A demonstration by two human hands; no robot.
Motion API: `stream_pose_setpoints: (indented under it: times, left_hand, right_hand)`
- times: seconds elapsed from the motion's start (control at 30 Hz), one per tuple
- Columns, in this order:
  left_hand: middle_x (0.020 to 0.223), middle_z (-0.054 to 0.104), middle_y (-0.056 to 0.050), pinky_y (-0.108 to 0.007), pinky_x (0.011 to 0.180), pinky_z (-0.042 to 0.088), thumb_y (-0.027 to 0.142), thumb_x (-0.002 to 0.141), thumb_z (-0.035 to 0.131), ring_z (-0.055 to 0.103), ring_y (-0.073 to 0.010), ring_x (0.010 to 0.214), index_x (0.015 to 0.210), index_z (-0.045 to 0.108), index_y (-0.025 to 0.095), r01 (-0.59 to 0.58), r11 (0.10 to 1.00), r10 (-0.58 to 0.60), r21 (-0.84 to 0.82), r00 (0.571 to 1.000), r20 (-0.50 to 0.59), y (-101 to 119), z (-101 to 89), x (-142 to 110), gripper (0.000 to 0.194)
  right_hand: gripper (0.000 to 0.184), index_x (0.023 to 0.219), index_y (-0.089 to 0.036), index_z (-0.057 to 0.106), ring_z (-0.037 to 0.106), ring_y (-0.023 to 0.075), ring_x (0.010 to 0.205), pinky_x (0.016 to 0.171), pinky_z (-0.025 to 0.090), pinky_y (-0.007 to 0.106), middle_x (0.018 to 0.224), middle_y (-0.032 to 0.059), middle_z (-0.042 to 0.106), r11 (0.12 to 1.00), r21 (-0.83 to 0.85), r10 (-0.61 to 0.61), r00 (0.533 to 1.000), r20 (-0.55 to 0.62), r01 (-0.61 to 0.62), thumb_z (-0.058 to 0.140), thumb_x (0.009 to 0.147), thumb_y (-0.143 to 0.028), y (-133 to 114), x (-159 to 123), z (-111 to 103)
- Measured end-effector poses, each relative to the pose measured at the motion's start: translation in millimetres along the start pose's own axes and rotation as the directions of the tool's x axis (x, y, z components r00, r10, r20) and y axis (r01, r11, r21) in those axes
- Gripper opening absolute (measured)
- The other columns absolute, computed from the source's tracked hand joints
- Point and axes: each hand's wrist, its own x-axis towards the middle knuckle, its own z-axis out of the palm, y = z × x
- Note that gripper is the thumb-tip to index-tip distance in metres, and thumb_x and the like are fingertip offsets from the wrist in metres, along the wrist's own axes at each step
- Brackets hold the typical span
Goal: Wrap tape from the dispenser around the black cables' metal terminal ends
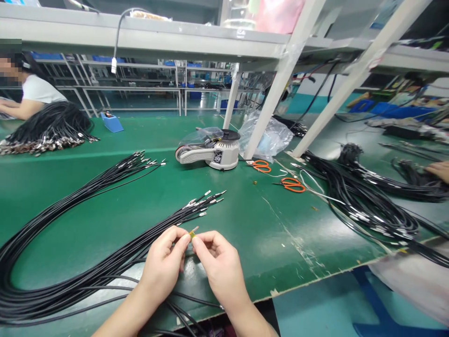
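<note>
While both my hands are closed in a fine pinch, a cable end (196, 228) with a small yellow piece (192, 234), probably tape, sits between them, just below the middle of the frame. My left hand (167, 257) grips it from the left with thumb and fingertip, and my right hand (218, 260) grips it from the right, the thumbs almost touching. How the cable goes on behind my fingers I cannot tell, because they cover it.

I judge this end to be very light and thin, with a stiff tip that could bend if it is pressed too hard. The yellow piece seems soft, and maybe sticky on one side, so it may cling to the skin. I think it is best to hold the cable close behind the tip, and to touch the yellow piece only at its edge.

The black cable bundle (136, 245), curved on the green tabletop (259, 248) from the centre to the left edge of the frame, looks springy, smooth and heavier together; I would take it by several cables at once.
</note>
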Motion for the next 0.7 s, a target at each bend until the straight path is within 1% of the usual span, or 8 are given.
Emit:
stream_pose_setpoints:
  times: [0.07,0.13,0.27,0.37,0.53,0.7]
  left_hand:
    - [0.049,0.044,0.006,-0.022,0.046,0.035,0.042,0.082,0.049,0.043,-0.0096,0.042,0.068,0.051,0.019,0.049,0.997,-0.048,-0.057,0.999,0.024,0.2,-0.4,0.4,0.027]
    - [0.049,0.044,0.007,-0.022,0.046,0.035,0.043,0.081,0.050,0.043,-0.0094,0.042,0.068,0.050,0.018,0.076,0.992,-0.072,-0.102,0.997,0.042,0.4,-0.5,0.6,0.028]
    - [0.048,0.045,0.006,-0.021,0.043,0.034,0.044,0.079,0.054,0.042,-0.0085,0.040,0.067,0.052,0.018,0.088,0.983,-0.084,-0.162,0.996,0.031,0.7,0.5,1.3,0.029]
    - [0.049,0.046,0.006,-0.020,0.041,0.034,0.045,0.076,0.056,0.043,-0.0077,0.038,0.065,0.052,0.017,0.110,0.970,-0.105,-0.219,0.994,0.031,1.1,0.7,2.3,0.030]
    - [0.051,0.047,0.006,-0.019,0.038,0.035,0.047,0.071,0.061,0.044,-0.0063,0.037,0.062,0.051,0.016,0.177,0.925,-0.150,-0.335,0.983,0.105,1.8,-1.6,4.7,0.034]
    - [0.048,0.046,0.007,-0.018,0.038,0.034,0.043,0.072,0.062,0.042,-0.0058,0.037,0.063,0.052,0.015,0.232,0.870,-0.164,-0.434,0.968,0.189,0.5,-4.8,6.2,0.031]
  right_hand:
    - [0.012,0.070,-0.016,0.063,0.063,0.0167,0.065,0.062,0.051,0.026,0.071,0.0044,0.069,1.000,-0.018,-0.010,1.000,-0.003,0.010,0.063,0.075,-0.026,-0.3,-0.1,0.7]
    - [0.011,0.071,-0.016,0.063,0.063,0.0170,0.065,0.062,0.051,0.027,0.072,0.0048,0.069,0.998,-0.047,-0.034,0.999,-0.005,0.034,0.062,0.076,-0.026,-0.2,-0.3,0.9]
    - [0.011,0.070,-0.017,0.063,0.063,0.0168,0.065,0.063,0.050,0.027,0.071,0.0039,0.068,0.985,-0.140,-0.103,0.995,-0.005,0.101,0.061,0.077,-0.026,-1.0,-0.9,0.4]
    - [0.011,0.069,-0.018,0.063,0.063,0.0167,0.064,0.063,0.050,0.027,0.070,0.0036,0.068,0.978,-0.173,-0.119,0.993,-0.005,0.116,0.061,0.078,-0.025,-1.4,-0.4,0.1]
    - [0.012,0.069,-0.017,0.063,0.063,0.0171,0.065,0.062,0.050,0.027,0.072,0.0043,0.069,0.989,-0.123,-0.083,0.997,0.003,0.083,0.061,0.077,-0.026,0.4,2.3,0.9]
    - [0.013,0.069,-0.017,0.063,0.063,0.0169,0.064,0.061,0.050,0.027,0.071,0.0045,0.070,0.996,-0.061,-0.071,0.997,0.015,0.072,0.061,0.077,-0.027,1.4,4.5,2.1]
